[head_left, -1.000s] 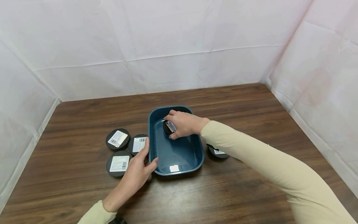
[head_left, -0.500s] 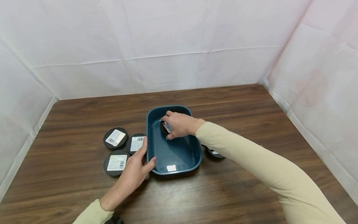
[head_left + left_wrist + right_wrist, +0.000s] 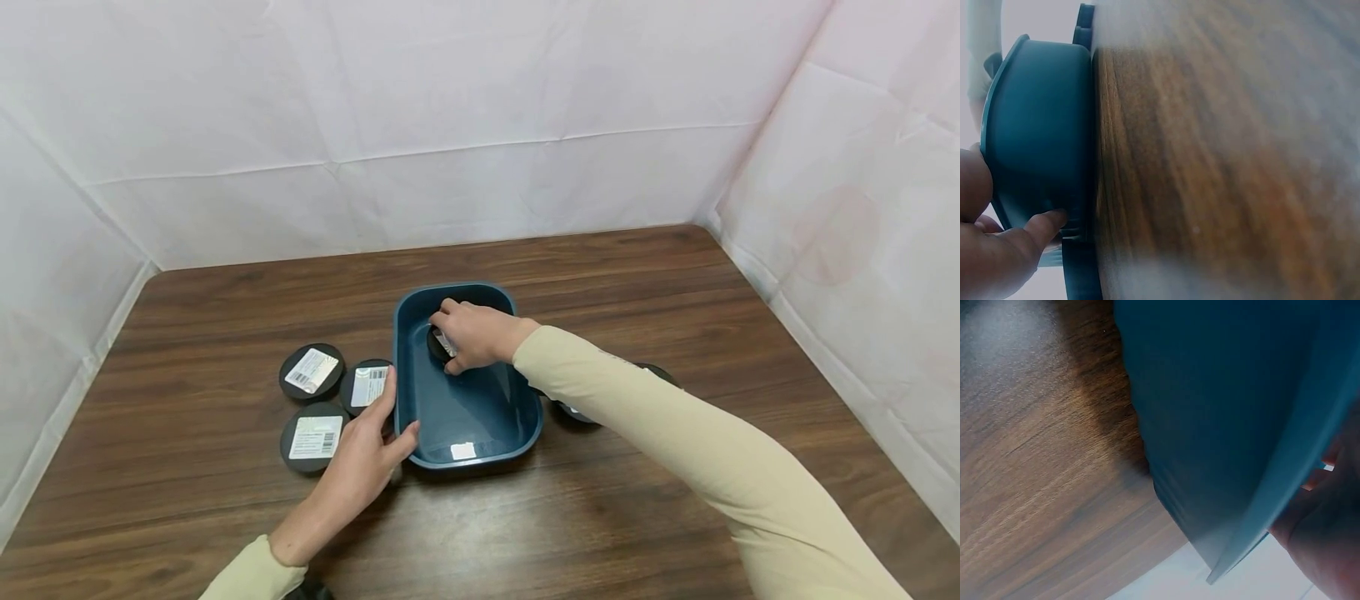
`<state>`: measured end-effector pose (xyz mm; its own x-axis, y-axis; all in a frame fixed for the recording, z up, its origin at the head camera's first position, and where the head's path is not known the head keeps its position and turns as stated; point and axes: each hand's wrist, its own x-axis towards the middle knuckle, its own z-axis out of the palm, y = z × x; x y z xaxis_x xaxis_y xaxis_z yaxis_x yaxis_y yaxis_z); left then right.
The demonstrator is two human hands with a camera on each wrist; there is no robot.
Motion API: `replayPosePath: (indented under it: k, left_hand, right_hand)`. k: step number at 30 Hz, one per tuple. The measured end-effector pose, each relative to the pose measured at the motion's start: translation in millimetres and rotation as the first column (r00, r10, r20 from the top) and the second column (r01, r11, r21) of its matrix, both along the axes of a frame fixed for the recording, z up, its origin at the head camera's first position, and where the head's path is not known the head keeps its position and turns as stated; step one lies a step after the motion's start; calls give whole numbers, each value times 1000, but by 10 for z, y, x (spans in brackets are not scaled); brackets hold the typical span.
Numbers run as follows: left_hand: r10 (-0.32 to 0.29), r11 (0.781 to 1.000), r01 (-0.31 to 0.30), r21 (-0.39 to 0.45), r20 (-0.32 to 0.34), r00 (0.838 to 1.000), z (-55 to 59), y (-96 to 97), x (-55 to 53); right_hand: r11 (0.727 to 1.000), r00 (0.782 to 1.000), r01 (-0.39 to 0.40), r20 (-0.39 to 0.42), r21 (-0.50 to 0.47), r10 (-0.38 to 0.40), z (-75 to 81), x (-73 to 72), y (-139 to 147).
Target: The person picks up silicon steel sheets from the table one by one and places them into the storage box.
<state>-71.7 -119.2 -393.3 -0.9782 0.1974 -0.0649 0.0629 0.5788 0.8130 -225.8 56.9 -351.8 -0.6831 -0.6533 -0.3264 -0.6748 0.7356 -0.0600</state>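
A deep blue rectangular tray (image 3: 472,458) stands on the wooden table. My left hand (image 3: 360,458) grips its left side near the front corner, thumb over the rim, a fingertip against the outer wall in the left wrist view. Inside the tray, toward the back left, my right hand (image 3: 480,335) holds a flat round black disc (image 3: 437,343) with a pale label, pinched between thumb and fingers. The hand hides part of this disc. In the right wrist view the tray wall (image 3: 1210,425) covers most of the right hand (image 3: 1325,531).
Several labelled black discs lie left of the tray: one at the back (image 3: 312,372), one in front (image 3: 313,439), one against the tray (image 3: 364,387). Right of it, the right sleeve (image 3: 637,408) partly hides a near disc (image 3: 576,414) and a farther one (image 3: 658,372). White sheets (image 3: 450,125) surround the table.
My right hand has shifted slightly left with the disc inside the tray. The right sleeve has moved left, baring part of a disc behind it. The left hand keeps its grip.
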Motion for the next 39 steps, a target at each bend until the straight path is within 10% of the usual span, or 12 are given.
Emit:
replayPosePath:
  k: [39]
  left_hand:
    - [3, 1000, -3, 2, 8, 1000, 19, -38, -7]
  right_hand:
    - [999, 998, 37, 46, 39, -39, 109, 36, -128]
